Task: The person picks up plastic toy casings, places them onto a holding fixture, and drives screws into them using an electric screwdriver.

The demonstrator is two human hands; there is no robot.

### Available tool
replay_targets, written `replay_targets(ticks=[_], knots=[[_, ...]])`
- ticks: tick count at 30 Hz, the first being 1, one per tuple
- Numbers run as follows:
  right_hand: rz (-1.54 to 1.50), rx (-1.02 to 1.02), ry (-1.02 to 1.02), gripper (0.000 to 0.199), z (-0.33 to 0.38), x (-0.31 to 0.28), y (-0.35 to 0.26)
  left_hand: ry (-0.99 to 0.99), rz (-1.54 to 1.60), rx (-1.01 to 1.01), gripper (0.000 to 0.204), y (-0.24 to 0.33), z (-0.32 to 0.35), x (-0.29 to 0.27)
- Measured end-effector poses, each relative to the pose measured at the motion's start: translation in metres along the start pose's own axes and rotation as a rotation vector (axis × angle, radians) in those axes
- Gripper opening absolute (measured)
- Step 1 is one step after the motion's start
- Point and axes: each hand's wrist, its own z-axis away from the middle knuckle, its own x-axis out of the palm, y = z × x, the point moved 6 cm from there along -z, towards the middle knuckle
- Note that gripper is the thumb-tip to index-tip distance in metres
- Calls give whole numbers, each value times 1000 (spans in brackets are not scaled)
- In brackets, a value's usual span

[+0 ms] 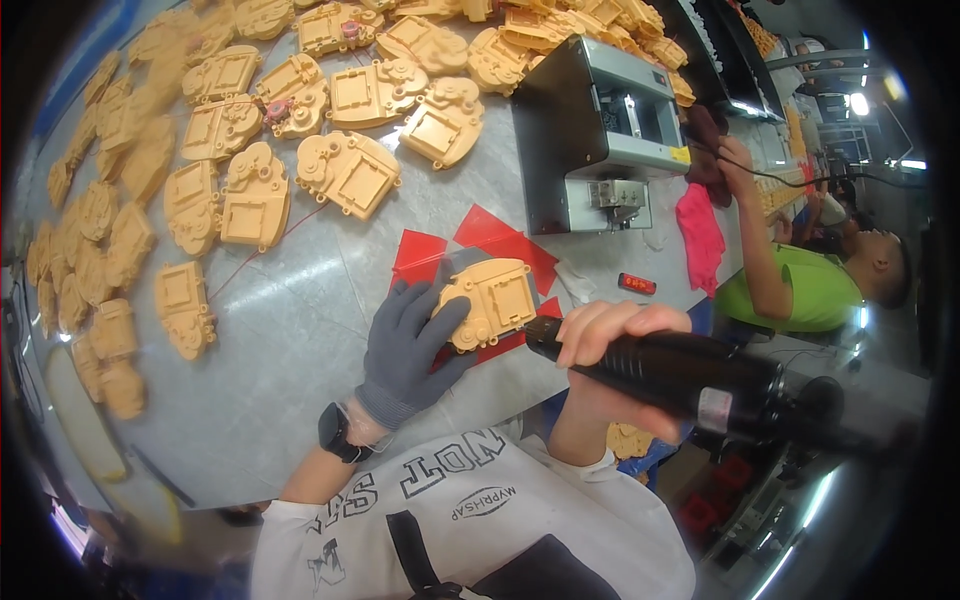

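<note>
My left hand (405,345), in a grey glove, grips a yellow plastic housing (495,305) by its left side, thumb and fingers around the edge. The housing has a square recess and small round bosses along its rim. It lies over red sheets (480,228) on the grey table. In my bare right hand (600,335) is a black electric screwdriver (690,372), held level with its nose touching or very close to the right edge of the housing. The exact tip contact is hidden.
Many similar yellow housings (350,172) spread and pile across the table's left and far side. A black and grey machine (555,130) stands behind. Right of it lie a pink cloth (697,235) and a small red-black object (637,284). A co-worker in green (800,290) sits at right.
</note>
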Motion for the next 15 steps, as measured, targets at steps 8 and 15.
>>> replay_targets(ticks=[8,15], knots=[[-65,42,-42,78,-1,-6,3,-22,25,-3,67,0,-5,-2],[-101,99,125,81,-1,-24,9,5,78,-3,63,1,-4,-6]])
